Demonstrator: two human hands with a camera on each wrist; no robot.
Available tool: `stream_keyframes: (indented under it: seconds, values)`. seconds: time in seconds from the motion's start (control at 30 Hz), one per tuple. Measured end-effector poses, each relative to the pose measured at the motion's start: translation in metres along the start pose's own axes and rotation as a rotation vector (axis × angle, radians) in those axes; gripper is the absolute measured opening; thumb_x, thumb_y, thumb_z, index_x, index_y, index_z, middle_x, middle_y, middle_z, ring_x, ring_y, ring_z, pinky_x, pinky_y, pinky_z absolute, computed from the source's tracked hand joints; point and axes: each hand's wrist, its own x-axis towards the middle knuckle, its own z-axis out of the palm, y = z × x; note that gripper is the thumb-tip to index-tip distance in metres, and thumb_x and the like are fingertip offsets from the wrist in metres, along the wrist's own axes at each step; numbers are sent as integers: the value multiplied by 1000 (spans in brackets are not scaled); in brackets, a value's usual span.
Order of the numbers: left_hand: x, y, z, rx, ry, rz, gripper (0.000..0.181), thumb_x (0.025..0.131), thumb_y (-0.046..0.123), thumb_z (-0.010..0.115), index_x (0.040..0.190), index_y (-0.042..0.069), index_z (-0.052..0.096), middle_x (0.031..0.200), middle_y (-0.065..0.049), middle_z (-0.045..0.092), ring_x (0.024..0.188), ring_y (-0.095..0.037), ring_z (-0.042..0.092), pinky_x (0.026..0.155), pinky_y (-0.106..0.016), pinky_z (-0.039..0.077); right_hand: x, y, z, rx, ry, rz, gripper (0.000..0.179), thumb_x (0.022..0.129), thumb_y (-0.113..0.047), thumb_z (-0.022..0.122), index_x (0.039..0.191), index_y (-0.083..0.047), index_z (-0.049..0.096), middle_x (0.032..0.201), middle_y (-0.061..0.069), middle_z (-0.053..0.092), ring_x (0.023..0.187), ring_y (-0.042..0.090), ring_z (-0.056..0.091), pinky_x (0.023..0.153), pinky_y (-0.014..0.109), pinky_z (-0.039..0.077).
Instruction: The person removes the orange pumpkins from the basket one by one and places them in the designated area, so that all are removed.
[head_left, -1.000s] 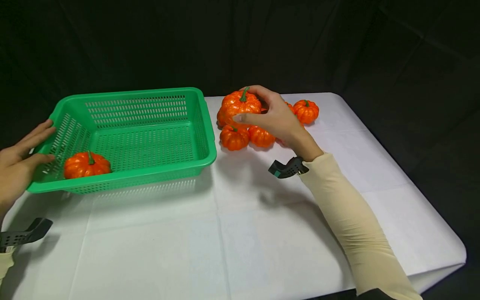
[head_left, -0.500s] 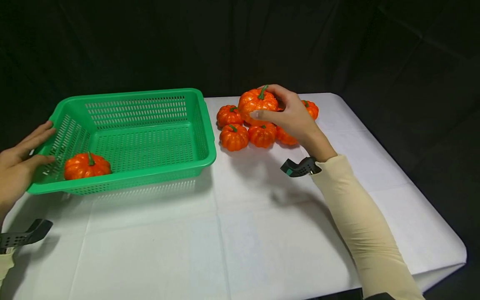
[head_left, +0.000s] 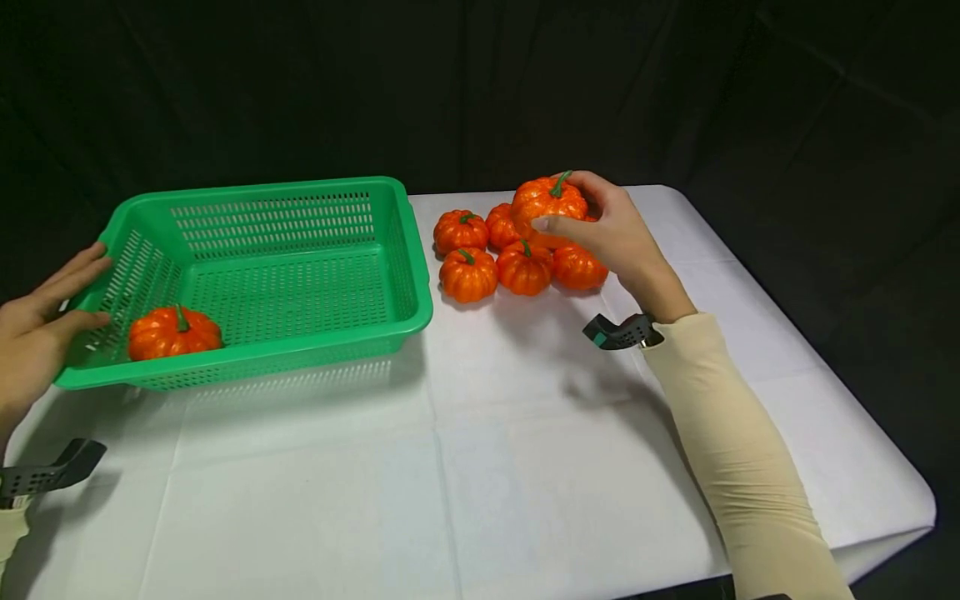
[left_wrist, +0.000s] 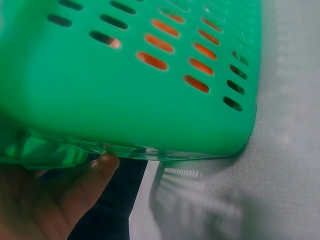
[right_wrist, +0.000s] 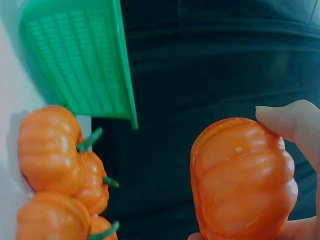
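My right hand (head_left: pixel 611 225) holds a glossy orange pumpkin (head_left: pixel 547 208) with a green stem, thumb on its near side. In the head view the pumpkin overlaps the back of a cluster of smaller pumpkins (head_left: pixel 468 276); in the right wrist view it stands apart from them, thumb and fingertips at its sides. My left hand (head_left: pixel 37 333) rests at the left end of a green slotted basket (head_left: pixel 322 332), its fingers stretched out over the rim. One pumpkin (head_left: pixel 174 332) sits inside, in the near left corner, and shows orange through the slots in the left wrist view.
A white cloth (head_left: pixel 300 500) covers the table, with its right edge sloping toward the near right corner. Behind it hangs a dark curtain (head_left: pixel 450 83). The basket's right end stands close to the pumpkin cluster. A black camera mount (head_left: pixel 618 332) sits on my right wrist.
My right hand has moved to the right with the held pumpkin, across the back of the cluster, uncovering the pumpkins on its left. The left hand and the basket have stayed nearly still.
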Motion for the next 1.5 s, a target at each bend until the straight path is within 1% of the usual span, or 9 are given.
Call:
stream_keyframes:
  seconds: [0.13, 0.4, 0.63, 0.73, 0.9, 1.0, 1.13, 1.37, 1.5]
  values:
    - [-3, 9, 0, -3, -2, 1, 67, 90, -5, 43, 144, 33, 32, 149, 22, 18, 135, 0, 9, 110, -34, 3, 4, 7, -11, -17, 15, 20, 53, 78, -34, 75, 123, -19, 54, 119, 4, 54, 107, 21, 49, 89, 34, 45]
    - [-21, 71, -1, -42, -26, -6, 62, 92, -8, 39, 146, 19, 29, 152, 14, 16, 138, -8, 7, 109, -31, 2, 9, 25, -33, -88, 20, 137, 54, 78, -41, 72, 124, -22, 51, 119, 5, 54, 106, 24, 47, 82, 44, 46]
    - [0, 1, 0, -16, 6, 33, 69, 88, -9, 44, 144, 29, 33, 150, 18, 20, 135, -2, 11, 109, -28, 5, 11, 35, -53, -155, -42, 146, 55, 78, -38, 73, 123, -19, 49, 118, 6, 52, 103, 25, 46, 72, 35, 50]
    - [3, -9, -1, -19, 8, 38, 69, 88, -8, 45, 143, 32, 34, 150, 18, 21, 135, -1, 12, 110, -32, 5, 11, 39, -62, -166, -60, 140, 54, 79, -36, 73, 123, -18, 48, 118, 7, 51, 104, 25, 46, 75, 30, 49]
    - [-5, 18, 0, -8, -1, 39, 67, 89, -8, 42, 144, 29, 33, 150, 18, 19, 135, -1, 12, 109, -28, 7, 11, 50, -76, -195, -76, 140, 52, 79, -34, 73, 122, -16, 49, 119, 7, 50, 105, 24, 45, 82, 29, 46]
    - [-17, 57, -1, -16, -16, 22, 62, 90, -8, 39, 146, 18, 30, 152, 14, 17, 136, -4, 10, 110, -32, 4, 10, 56, -84, -206, -101, 142, 53, 80, -33, 73, 124, -16, 48, 120, 6, 48, 107, 24, 44, 83, 28, 46]
    - [-24, 82, -1, -17, -7, 16, 60, 91, -8, 38, 146, 14, 30, 151, 13, 18, 136, -3, 11, 109, -27, 5, 9, 61, -91, -190, -131, 120, 52, 81, -29, 73, 124, -13, 48, 121, 7, 48, 107, 24, 44, 81, 25, 48]
    - [-2, 12, -1, -28, -1, 32, 68, 87, -9, 45, 144, 28, 35, 150, 18, 21, 136, -3, 12, 110, -31, 5, 6, 68, -101, -185, -155, 132, 53, 83, -26, 70, 129, -12, 47, 122, 8, 48, 108, 24, 43, 79, 22, 47]
    - [3, -7, 0, -19, 1, 40, 69, 88, -9, 45, 143, 31, 34, 150, 18, 20, 135, -2, 12, 110, -33, 5, 5, 75, -109, -168, -151, 159, 53, 83, -25, 70, 128, -11, 47, 122, 8, 47, 108, 24, 42, 79, 21, 47]
